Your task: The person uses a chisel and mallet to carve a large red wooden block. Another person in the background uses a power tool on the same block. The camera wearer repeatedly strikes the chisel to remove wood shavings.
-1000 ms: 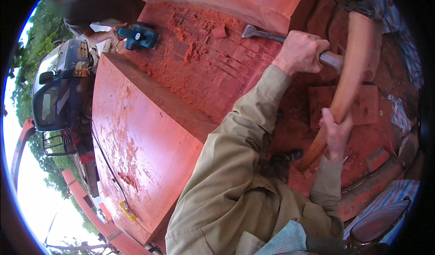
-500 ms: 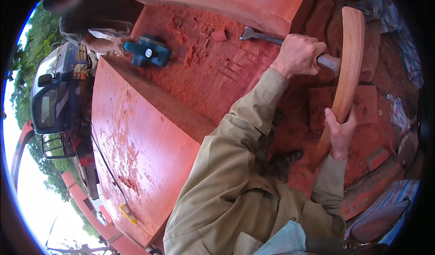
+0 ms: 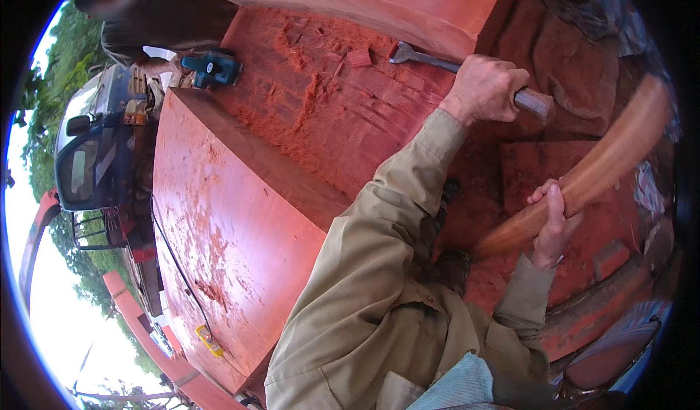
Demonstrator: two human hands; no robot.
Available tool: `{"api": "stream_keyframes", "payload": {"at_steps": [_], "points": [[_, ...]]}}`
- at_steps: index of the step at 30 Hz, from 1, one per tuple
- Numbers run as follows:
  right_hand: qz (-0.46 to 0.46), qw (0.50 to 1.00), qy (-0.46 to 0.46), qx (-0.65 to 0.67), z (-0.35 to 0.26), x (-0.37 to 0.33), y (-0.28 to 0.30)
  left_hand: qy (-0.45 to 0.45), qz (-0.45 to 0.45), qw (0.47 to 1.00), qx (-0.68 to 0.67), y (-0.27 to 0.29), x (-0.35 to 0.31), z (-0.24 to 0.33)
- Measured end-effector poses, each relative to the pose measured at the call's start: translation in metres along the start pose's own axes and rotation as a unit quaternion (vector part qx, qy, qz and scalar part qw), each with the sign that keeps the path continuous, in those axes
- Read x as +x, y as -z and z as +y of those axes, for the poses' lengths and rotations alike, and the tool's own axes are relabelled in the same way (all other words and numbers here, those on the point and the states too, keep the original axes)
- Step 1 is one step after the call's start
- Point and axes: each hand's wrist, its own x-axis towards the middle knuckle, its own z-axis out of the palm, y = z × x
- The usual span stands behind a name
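L hand (image 3: 485, 89) clamped on chisel (image 3: 435, 62); R hand (image 3: 555, 228) wrapped rnd curved wooden club (image 3: 605, 165), apart fr. chisel.

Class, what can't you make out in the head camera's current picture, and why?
All in the head view:
- Chisel: its middle is hidden by the left hand.
- Club: its far end is blurred; the right hand covers part of its middle.
- Upper block: cut off by the top edge.
- Teal tool: too small for detail.

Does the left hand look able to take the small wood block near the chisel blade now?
Probably not: the left hand is closed around the chisel, though nothing covers the wood block.
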Motion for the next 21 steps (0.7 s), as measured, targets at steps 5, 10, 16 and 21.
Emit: {"api": "stream_keyframes", "payload": {"at_steps": [5,10,16,21], "points": [[-0.060,0.960,-0.017,-0.274,0.002,0.001,-0.003,0.024,-0.042,0.999,0.024,0.014,0.002,0.006],[-0.008,0.990,-0.095,-0.101,-0.007,-0.013,0.013,0.005,0.014,0.999,-0.029,0.015,0.014,0.036],[-0.002,0.991,-0.070,-0.117,-0.009,-0.020,0.028,-0.009,0.010,1.000,-0.012,0.012,0.019,0.032],[-0.010,0.990,-0.079,-0.119,-0.009,-0.018,0.031,-0.004,-0.006,1.000,0.009,0.012,0.013,0.014]]}}
